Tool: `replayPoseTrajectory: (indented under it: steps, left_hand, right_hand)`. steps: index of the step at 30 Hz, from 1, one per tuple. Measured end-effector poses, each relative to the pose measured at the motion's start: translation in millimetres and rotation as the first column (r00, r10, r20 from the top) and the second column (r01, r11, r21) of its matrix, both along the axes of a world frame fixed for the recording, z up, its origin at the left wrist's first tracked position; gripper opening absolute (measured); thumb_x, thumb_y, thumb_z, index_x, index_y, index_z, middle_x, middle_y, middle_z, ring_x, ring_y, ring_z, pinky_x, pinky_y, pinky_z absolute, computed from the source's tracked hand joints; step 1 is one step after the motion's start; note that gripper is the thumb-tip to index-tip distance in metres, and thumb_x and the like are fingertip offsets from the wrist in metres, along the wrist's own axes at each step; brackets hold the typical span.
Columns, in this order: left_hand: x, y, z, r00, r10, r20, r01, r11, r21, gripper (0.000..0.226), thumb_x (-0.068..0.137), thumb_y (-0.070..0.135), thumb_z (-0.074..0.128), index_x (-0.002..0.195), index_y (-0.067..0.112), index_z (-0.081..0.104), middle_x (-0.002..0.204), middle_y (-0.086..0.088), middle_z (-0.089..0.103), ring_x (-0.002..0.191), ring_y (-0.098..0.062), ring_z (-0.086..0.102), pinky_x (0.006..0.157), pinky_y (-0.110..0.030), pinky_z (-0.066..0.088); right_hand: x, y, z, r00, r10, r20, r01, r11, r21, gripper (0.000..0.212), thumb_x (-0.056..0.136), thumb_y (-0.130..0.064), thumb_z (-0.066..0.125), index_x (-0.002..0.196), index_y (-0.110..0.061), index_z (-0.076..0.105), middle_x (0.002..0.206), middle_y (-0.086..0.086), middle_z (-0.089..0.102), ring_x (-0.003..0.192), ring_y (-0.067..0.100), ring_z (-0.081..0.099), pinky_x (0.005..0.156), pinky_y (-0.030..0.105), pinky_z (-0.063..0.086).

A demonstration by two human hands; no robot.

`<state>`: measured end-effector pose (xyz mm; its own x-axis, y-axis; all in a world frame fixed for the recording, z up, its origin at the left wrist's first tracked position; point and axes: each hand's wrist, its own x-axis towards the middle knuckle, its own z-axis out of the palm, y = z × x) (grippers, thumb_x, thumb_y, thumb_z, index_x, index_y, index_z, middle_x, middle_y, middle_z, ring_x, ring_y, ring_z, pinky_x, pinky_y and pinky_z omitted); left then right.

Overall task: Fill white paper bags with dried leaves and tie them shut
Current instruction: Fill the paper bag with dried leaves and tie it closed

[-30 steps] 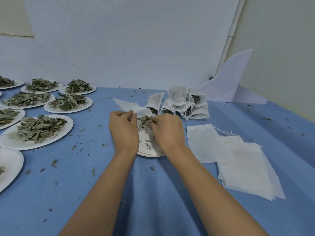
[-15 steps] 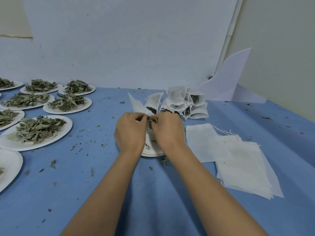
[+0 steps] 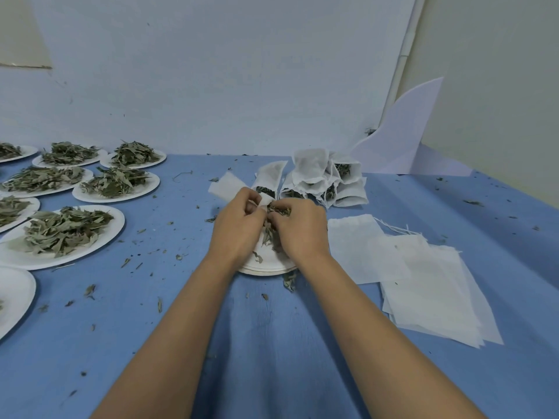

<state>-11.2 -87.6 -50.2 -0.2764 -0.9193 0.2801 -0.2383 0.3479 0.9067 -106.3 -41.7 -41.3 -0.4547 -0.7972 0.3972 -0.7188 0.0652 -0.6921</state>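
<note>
While both hands work over a stack of round white paper plates at table ctr, the left hand pinches the mouth edge of a thin white paper bag, fingers curled. Bag body sticks out up-left past the knuckles, tilted; whether it touches the cloth, can't tell. The right hand is clenched round a clump of grey-green dried leaves, right up against the left hand at the bag mouth. Some leaves hang btw the two hands above the plates, a few lie on the top plate, and one bit sits on the cloth just beside the near rim.

Behind the hands: pile of filled white bags, drawstring mouths toward the camera, leaves visible inside; one more filled bag just left of the pile. Right of the plates: fanned stack of flat empty white bags, strings trailing off the top one. Left side: white paper plates heaped w/ leaves, several rows. Blue tablecloth littered w/ leaf crumbs. White card sheet leans on the wall, far right corner.
</note>
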Motion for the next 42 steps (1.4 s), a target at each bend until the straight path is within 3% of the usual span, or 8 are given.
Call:
replayPoseTrajectory:
  steps: [4,8,12,17,25,34,37,42]
  left_hand:
    - [0.1,2.5,4.1,1.0,0.007,-0.031,-0.005,0.999,0.04,0.01,0.091,0.033,0.056,0.083,0.03,0.051,0.079,0.007,0.058,0.074,-0.009,0.055,0.066,-0.025,0.042]
    - [2.5,-1.7,4.9,1.0,-0.004,-0.007,0.004,0.999,0.047,0.026,0.085,0.051,0.059,0.094,0.026,0.055,0.103,-0.001,0.057,0.086,-0.011,0.057,0.072,-0.025,0.043]
    - [4.6,-1.8,3.7,0.998,-0.018,0.056,0.016,0.999,0.037,0.041,0.075,0.04,0.075,0.107,0.026,0.053,0.116,0.001,0.042,0.087,-0.005,0.054,0.068,-0.018,0.041]
    - [3.4,-0.3,4.6,0.995,0.035,0.089,-0.029,0.998,-0.063,0.043,0.07,0.031,0.079,0.102,0.025,0.051,0.114,0.0,0.043,0.083,-0.013,0.056,0.066,-0.011,0.038]
    - [3.2,-4.8,-0.4,0.988,0.076,0.132,-0.054,0.985,-0.163,0.026,0.077,0.023,0.074,0.093,0.023,0.053,0.103,0.0,0.061,0.088,-0.019,0.058,0.073,-0.027,0.043]
    - [5.5,-5.8,-6.5,0.991,0.102,0.084,-0.085,0.979,-0.188,0.023,0.075,0.012,0.069,0.083,0.016,0.048,0.086,-0.004,0.061,0.069,-0.02,0.048,0.062,-0.033,0.041]
    - [6.5,-5.8,-3.9,0.994,0.101,0.05,-0.092,0.984,-0.154,0.021,0.075,0.011,0.068,0.083,0.017,0.049,0.084,0.0,0.062,0.07,-0.019,0.051,0.063,-0.034,0.044]
    - [12.0,-7.8,-0.1,0.996,0.074,-0.043,-0.077,0.995,-0.064,0.024,0.077,0.009,0.07,0.078,0.023,0.05,0.083,0.005,0.063,0.075,-0.014,0.056,0.063,-0.028,0.047]
  right_hand:
    - [2.2,-0.4,3.1,0.941,0.093,0.325,-0.094,0.996,-0.012,0.022,0.089,-0.023,0.058,0.11,-0.019,0.059,0.109,-0.003,0.066,0.099,0.011,0.06,0.076,0.022,0.044]
    - [1.5,0.2,6.7,0.824,0.116,0.555,-0.128,0.992,-0.017,0.021,0.089,-0.035,0.049,0.104,-0.021,0.053,0.092,-0.012,0.058,0.083,0.003,0.054,0.065,0.024,0.039]
    - [2.9,0.0,9.6,0.758,0.113,0.643,-0.115,0.993,-0.039,0.046,0.081,-0.056,0.036,0.108,-0.022,0.054,0.096,-0.006,0.062,0.088,0.011,0.058,0.077,0.033,0.043]
    - [3.9,-0.4,9.7,0.775,0.13,0.619,-0.086,0.991,-0.099,0.035,0.093,-0.058,0.035,0.112,-0.028,0.037,0.095,-0.011,0.056,0.083,-0.001,0.053,0.062,0.022,0.034]
    - [6.6,-0.2,3.4,0.818,0.234,0.526,-0.153,0.969,-0.194,0.042,0.094,-0.049,0.046,0.125,-0.023,0.037,0.081,-0.018,0.057,0.071,-0.021,0.052,0.061,0.008,0.036]
    - [-3.4,-6.7,9.8,0.762,0.221,0.608,-0.213,0.973,-0.087,0.026,0.093,-0.042,0.047,0.116,-0.029,0.047,0.11,0.007,0.067,0.107,0.021,0.06,0.1,0.044,0.043]
    - [-7.5,-4.8,13.7,0.83,0.184,0.526,-0.105,0.979,-0.178,0.014,0.092,-0.027,0.048,0.099,-0.024,0.06,0.09,0.0,0.072,0.091,0.017,0.066,0.091,0.043,0.05]
    - [-22.2,-0.2,8.4,0.987,0.106,0.123,-0.092,0.989,-0.112,0.024,0.093,-0.012,0.051,0.108,-0.017,0.069,0.109,-0.003,0.067,0.101,0.007,0.057,0.085,0.016,0.041]
